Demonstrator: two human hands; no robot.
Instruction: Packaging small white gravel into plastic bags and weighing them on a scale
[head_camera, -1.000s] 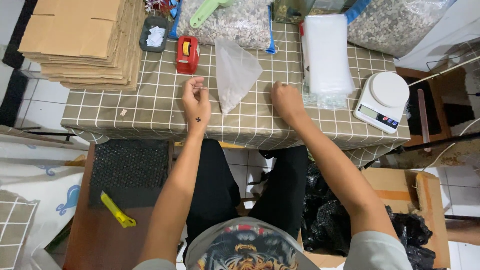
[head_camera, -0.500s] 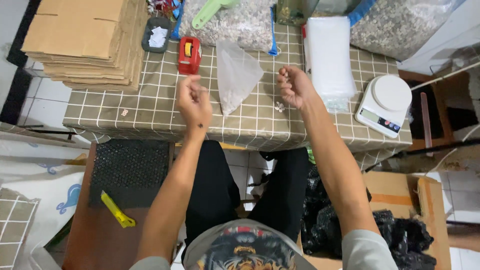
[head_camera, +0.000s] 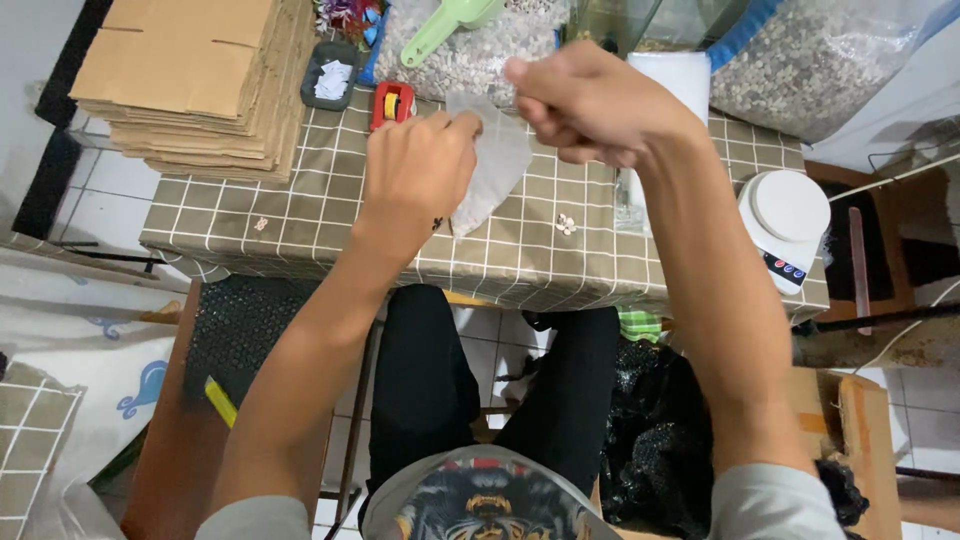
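the left hand (head_camera: 420, 170) pinched a small clear bag (head_camera: 490, 165), seemingly empty. the right hand (head_camera: 590, 105) was fisted, contents unseen. a few small pieces (head_camera: 566, 224) lay unbagged on the checked table (head_camera: 300, 215).

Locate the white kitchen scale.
In the head view, the white scale sits on the table's right end, beside the right hand's forearm.

Clear plastic bag (head_camera: 492, 170): upper edge hidden behind left hand (head_camera: 418, 170) and right hand (head_camera: 590, 105). Right hand contents: cannot tell, fist closed. Green scoop (head_camera: 447, 25) cut by top edge. Small pale bits (head_camera: 566, 224) on worktop (head_camera: 300, 215): too small to identify. Cardboard stack (head_camera: 190, 75) cut at top.
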